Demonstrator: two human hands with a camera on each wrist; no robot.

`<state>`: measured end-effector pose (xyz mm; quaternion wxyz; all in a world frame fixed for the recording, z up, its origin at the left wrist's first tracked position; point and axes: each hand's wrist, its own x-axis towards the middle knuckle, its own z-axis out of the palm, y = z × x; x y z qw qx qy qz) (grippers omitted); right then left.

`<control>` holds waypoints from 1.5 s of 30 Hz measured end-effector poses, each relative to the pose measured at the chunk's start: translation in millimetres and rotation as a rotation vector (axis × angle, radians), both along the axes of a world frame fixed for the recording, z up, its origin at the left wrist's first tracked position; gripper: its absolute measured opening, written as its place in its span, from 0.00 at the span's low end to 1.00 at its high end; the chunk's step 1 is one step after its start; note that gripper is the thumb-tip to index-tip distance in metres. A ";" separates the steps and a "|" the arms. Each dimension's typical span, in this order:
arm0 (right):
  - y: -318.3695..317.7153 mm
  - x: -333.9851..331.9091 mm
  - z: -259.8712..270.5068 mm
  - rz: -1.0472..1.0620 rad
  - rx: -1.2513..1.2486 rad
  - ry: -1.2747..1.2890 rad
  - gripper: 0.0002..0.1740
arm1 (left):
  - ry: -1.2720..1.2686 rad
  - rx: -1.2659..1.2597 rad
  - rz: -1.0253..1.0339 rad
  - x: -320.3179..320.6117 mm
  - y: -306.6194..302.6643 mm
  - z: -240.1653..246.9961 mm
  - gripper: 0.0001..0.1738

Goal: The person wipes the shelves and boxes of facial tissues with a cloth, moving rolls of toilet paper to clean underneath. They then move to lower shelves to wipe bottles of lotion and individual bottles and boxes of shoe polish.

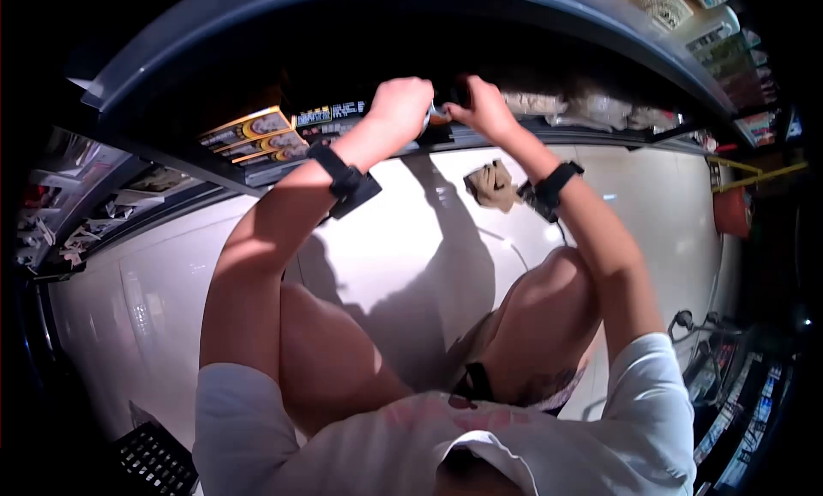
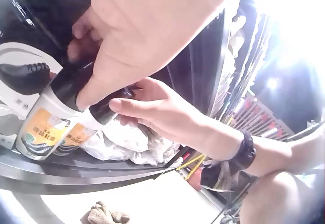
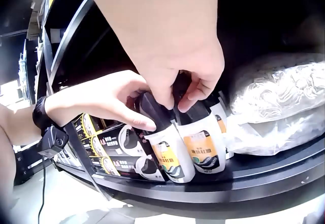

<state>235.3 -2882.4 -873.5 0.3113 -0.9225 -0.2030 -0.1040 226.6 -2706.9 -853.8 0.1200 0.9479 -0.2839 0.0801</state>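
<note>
Two white bottles with orange labels and black caps stand side by side at the shelf's front edge. My left hand [image 1: 399, 108] [image 2: 127, 36] [image 3: 114, 96] grips the cap of the left bottle [image 2: 43, 127] [image 3: 172, 155]. The black cap of the right bottle [image 2: 76, 134] [image 3: 205, 145] is between the thumb and fingers of my right hand [image 1: 490, 112] [image 2: 165, 106] [image 3: 177, 56]. Part of another white bottle [image 3: 221, 113] shows behind that one in the right wrist view. The head view shows little of the bottles.
Boxes with yellow edges [image 1: 249, 129] [image 3: 106, 145] are left of the bottles, on the shelf [image 3: 244, 186]. Clear bags with pale contents [image 1: 596, 110] [image 3: 279, 94] lie to the right. A crumpled brown item [image 1: 493, 186] [image 2: 106, 215] is on the floor [image 1: 377, 239].
</note>
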 end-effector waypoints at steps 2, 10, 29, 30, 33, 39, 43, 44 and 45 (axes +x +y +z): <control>8.1 -9.5 19.3 -0.030 -0.032 0.114 0.23 | -0.029 0.028 0.015 -2.5 -2.8 2.6 0.14; 8.2 -6.5 8.9 -0.006 -0.073 0.001 0.23 | -0.011 0.125 0.063 -4.5 -3.7 5.1 0.16; 2.1 10.5 19.3 0.016 -0.055 -0.058 0.18 | 0.069 0.258 0.144 -4.4 -19.4 23.9 0.17; 2.5 9.8 19.7 0.014 -0.067 -0.046 0.17 | 0.072 0.254 0.136 -3.5 -17.6 23.1 0.17; 1.7 10.3 9.3 0.009 -0.081 -0.011 0.20 | 0.056 0.225 0.098 -1.0 -10.6 19.0 0.19; -5.9 -10.5 16.1 -0.006 -0.073 -0.097 0.26 | -0.045 0.247 0.088 -6.2 -9.0 24.7 0.23; -37.0 -27.8 25.8 0.126 -0.222 -0.068 0.15 | -0.050 0.322 0.130 -6.1 -13.8 33.7 0.24; -48.0 -33.7 26.5 0.219 -0.354 0.051 0.13 | -0.071 0.344 0.134 -7.4 -16.6 36.1 0.24; -58.9 -40.4 17.6 0.225 -0.489 0.156 0.12 | -0.076 0.333 0.138 -7.8 -20.8 38.9 0.24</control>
